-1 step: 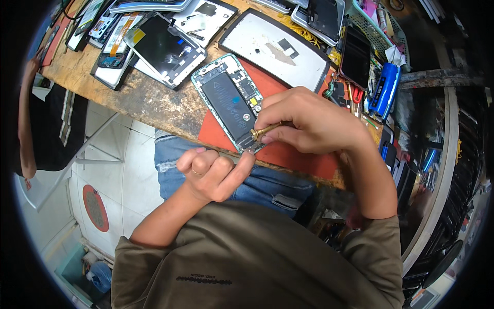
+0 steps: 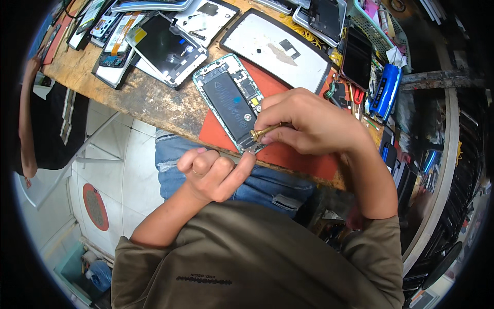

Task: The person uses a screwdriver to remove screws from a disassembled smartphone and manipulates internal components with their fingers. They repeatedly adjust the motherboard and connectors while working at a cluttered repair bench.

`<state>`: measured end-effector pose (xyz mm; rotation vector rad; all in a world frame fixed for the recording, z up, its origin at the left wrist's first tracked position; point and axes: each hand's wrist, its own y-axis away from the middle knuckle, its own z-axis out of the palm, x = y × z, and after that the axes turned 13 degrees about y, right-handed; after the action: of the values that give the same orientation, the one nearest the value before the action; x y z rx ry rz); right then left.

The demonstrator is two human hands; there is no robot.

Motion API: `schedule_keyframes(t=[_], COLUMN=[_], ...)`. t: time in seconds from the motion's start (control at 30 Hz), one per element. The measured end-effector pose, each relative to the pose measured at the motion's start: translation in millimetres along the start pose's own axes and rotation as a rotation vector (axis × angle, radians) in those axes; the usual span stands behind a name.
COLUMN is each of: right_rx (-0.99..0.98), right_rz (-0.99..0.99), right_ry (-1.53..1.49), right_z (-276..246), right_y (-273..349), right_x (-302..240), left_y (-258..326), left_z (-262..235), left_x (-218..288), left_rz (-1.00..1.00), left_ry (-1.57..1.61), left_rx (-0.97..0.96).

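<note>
An opened phone (image 2: pixel 229 98) with a teal frame lies face down on a red mat (image 2: pixel 303 154) at the near edge of a worn wooden bench (image 2: pixel 154 100), its battery and boards exposed. My right hand (image 2: pixel 314 121) pinches a small brass-handled screwdriver (image 2: pixel 265 131), whose tip rests at the phone's near end. My left hand (image 2: pixel 211 172), a ring on one finger, is mostly curled, and its extended finger presses against the phone's near corner at the bench edge.
Several phone screens and back covers lie across the far bench, with a white tablet panel (image 2: pixel 278 49) behind the mat. A blue device (image 2: pixel 386 87) and small tools sit at the right. Another person (image 2: pixel 36 123) stands at the left over a tiled floor (image 2: pixel 95 206).
</note>
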<state>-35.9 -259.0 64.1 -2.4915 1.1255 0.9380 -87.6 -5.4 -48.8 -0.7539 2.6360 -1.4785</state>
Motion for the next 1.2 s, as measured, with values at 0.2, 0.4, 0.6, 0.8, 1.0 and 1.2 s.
schedule_keyframes(t=[0.2, 0.4, 0.6, 0.8, 1.0, 1.2], right_rx=[-0.019, 0.026, -0.068, -0.045, -0.148, -0.234], right_rz=[0.069, -0.029, -0.05, -0.083, -0.124, -0.077], right_ry=[0.216, 0.299, 0.407, 0.217, 0.207, 0.257], right_z=[6, 3, -2, -28, -28, -18], right_y=[6, 5, 2, -1, -10, -10], right_x=[-11, -10, -12, 0, 9, 2], left_y=[2, 0, -6, -11, -15, -12], left_z=[2, 1, 2, 5, 5, 4], left_x=[-1, 0, -2, -10, -10, -3], left_rz=[-0.004, -0.003, -0.002, 0.044, 0.067, 0.047], left_ry=[-0.014, -0.034, -0.027, -0.024, -0.021, -0.071], left_rx=[0.004, 0.002, -0.008, -0.008, -0.002, 0.026])
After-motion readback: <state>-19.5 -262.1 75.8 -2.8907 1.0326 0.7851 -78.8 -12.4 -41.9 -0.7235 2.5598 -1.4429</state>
